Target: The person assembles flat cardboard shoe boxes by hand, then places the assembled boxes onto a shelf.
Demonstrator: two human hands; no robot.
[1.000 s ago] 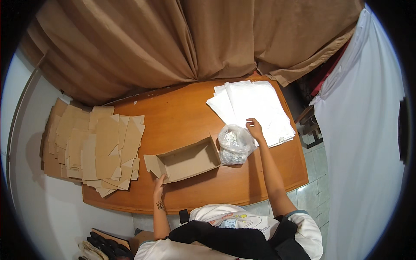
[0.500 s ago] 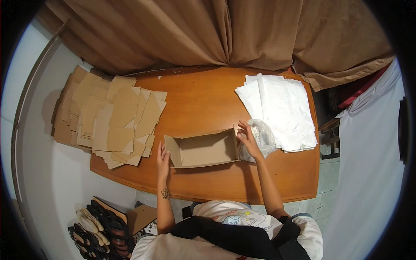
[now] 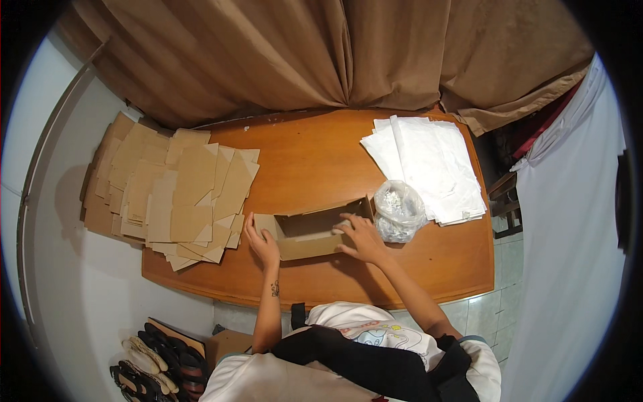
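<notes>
A: Cardboard box, open top, near middle of wooden worktop, close to near edge. Both hands on it.

B: Left hand?

A: Fingers spread, pressed flat against left end flap. Bracing, likely to stop box sliding. Not closed around anything.

B: Right hand?

A: Fingers extended, lying over right part of near wall and rim. Open, resting, no real grip. Looks like steadying or pushing wall into shape.

B: Beside it?

A: Clear plastic bag of small pale pieces, touching or just beside right end of box. Kept within reach of right hand, probably. Contents too small to tell.

B: Rest of surface?

A: Stack of white sheets far right, overhanging edge a bit. Big fan of flat cardboard blanks left, spilling past worktop's left edge. Supplies either side, working space in middle.

B: Room?

A: Brown curtain along far side. White wall left, white cloth right. Tiled floor near right. Sandals on floor near left, by a small cardboard piece.
</notes>
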